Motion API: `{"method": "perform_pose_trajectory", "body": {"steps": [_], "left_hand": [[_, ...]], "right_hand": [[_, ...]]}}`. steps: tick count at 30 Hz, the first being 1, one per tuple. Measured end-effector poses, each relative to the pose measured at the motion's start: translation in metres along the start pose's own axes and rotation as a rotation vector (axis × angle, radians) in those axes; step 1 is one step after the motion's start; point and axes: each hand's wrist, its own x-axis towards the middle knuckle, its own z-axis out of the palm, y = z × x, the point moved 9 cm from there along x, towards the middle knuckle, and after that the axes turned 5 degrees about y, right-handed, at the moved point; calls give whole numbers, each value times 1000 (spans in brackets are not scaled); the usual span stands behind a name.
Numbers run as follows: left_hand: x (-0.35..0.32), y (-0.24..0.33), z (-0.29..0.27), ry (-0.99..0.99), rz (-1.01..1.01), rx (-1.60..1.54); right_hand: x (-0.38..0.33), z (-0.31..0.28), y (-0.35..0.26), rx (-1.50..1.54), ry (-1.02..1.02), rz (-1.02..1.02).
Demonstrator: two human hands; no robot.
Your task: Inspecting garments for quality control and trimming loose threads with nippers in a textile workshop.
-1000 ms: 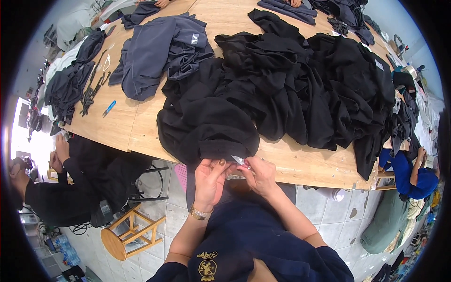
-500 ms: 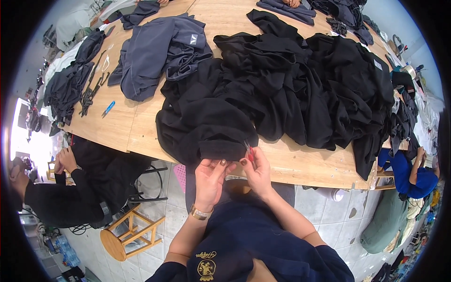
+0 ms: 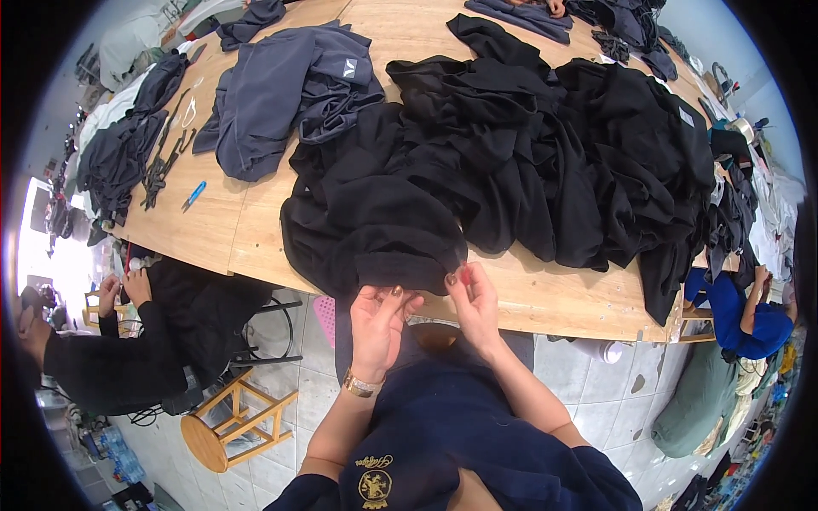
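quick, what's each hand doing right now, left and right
Left hand: fingers curled shut on the edge of the black garment.
Right hand: fingers pinched shut on the same garment's edge.

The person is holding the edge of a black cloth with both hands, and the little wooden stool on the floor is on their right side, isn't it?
Not quite. The wooden stool stands on the floor at the person's left, not the right, as the head view shows. The rest holds: the left hand and the right hand both hold the edge of the black cloth at the rim of the wooden table.
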Motion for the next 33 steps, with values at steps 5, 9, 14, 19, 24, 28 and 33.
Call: {"method": "perform_pose_trajectory", "body": {"steps": [5, 9, 14, 19, 24, 28, 33], "left_hand": [[1, 2, 1, 30, -14, -1], [1, 2, -5, 25, -1, -11], [0, 2, -3, 10, 20, 21], [-2, 3, 3, 31, 46, 79], [-6, 2, 1, 2, 125, 265], [-5, 4, 1, 15, 131, 219], [-2, 6, 2, 13, 51, 3]], "right_hand": [[-13, 12, -24, -416, -121, -395], [-18, 20, -34, -619, -201, -506], [-18, 23, -38, -637, -183, -529], [-12, 16, -31, -243, -56, -352], [-6, 34, -18, -224, -160, -132], [-14, 39, -23, -249, -259, -109], [-25, 26, -29, -228, -258, -227]]}}
